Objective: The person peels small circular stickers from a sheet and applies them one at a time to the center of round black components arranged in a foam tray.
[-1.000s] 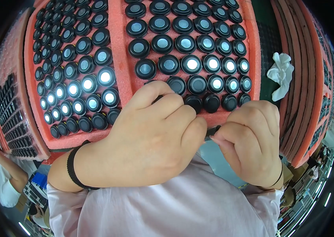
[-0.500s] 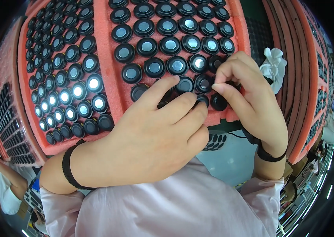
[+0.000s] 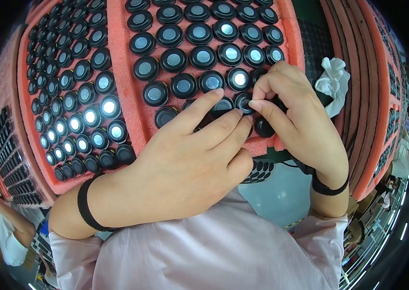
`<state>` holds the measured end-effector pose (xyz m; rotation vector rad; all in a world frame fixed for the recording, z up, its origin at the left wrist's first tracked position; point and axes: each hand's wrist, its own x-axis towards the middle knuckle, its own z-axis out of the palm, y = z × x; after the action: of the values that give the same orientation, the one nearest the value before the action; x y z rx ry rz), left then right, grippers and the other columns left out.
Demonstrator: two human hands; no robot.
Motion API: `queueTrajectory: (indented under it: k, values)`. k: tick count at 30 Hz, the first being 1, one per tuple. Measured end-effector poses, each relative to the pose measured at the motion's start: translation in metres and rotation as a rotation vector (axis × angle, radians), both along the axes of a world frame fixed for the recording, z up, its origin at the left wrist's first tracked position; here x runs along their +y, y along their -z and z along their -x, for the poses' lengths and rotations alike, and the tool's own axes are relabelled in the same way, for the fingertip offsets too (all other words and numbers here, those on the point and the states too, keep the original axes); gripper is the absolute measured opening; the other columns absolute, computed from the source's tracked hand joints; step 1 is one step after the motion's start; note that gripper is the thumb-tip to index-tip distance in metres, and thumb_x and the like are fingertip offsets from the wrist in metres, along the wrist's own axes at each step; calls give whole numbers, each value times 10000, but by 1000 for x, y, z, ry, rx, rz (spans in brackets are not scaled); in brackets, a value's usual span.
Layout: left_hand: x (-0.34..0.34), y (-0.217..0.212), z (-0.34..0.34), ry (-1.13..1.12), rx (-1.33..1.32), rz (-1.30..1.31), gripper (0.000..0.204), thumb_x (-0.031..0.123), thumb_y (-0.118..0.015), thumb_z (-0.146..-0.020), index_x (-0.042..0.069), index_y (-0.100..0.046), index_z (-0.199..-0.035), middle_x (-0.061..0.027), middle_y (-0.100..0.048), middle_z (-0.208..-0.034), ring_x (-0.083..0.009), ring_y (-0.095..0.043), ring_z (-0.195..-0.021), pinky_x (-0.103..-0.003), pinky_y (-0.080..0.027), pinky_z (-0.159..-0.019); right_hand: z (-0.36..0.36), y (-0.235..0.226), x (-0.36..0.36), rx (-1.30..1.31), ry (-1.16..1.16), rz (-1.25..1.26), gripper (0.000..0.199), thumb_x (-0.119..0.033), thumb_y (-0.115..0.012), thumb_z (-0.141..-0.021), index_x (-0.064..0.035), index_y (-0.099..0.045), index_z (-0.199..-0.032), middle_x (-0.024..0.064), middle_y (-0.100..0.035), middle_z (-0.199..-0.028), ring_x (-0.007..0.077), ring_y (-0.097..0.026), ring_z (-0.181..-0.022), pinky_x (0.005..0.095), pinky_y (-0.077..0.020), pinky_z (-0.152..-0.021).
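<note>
Rows of round black parts (image 3: pixel 211 81), most with a silver disc on top, sit in a pink foam tray (image 3: pixel 129 96). My left hand (image 3: pixel 180 164) lies palm down across the tray's near rows, fingers stretched out and slightly apart. Its fingertips rest at the parts there and hide some of them. My right hand (image 3: pixel 306 116) has thumb and index finger pinched together at the edge of one dark part (image 3: pixel 244 100), close to the left fingertips. Whatever is in the pinch is too small to make out. Below the right thumb lies another black part (image 3: pixel 264 126).
More filled rows (image 3: pixel 83 92) stand left of the foam divider. A crumpled white cloth (image 3: pixel 332 82) lies to the right, beside stacked foam trays (image 3: pixel 359 96). At far left is another filled tray (image 3: pixel 8 159), with a person's arm (image 3: pixel 11 217) near it.
My right pinch has shifted a little left, toward the left fingertips and onto the dark part's edge. My left fingers have crept slightly right over the tray. The view has shifted a little.
</note>
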<state>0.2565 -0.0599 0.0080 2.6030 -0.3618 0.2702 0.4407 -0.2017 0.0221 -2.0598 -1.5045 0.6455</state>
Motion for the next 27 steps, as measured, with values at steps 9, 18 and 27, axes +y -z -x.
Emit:
queueTrajectory:
  k: [9, 18, 27]
  values:
    - [0, 2, 0, 0, -3, 8, 165, 208, -607, -859, 56, -650, -909, -179, -698, -1246, -291, -641, -1233, -530, -408, -1174, 3, 3, 0, -62, 8, -7, 127, -19, -713, -884, -4, -611, -959, 121, -532, -925, 319, -542, -921, 392, -453, -848]
    - [0, 1, -1, 5, 0, 7, 171, 205, -612, -854, 50, -654, -912, -188, -698, -1244, -296, -647, -1222, -527, -412, -1174, 9, 5, 2, -126, 50, -40, 146, 0, -727, -854, -5, -600, -924, 126, -546, -918, 337, -551, -900, 404, -462, -834]
    - [2, -1, 0, 0, -32, 84, 172, 177, -677, -810, 40, -650, -911, -175, -697, -1184, -312, -659, -1151, -534, -451, -1122, 8, -12, -15, -94, 89, -96, 160, 26, -746, -846, -14, -618, -934, 96, -572, -910, 272, -576, -858, 367, -471, -804]
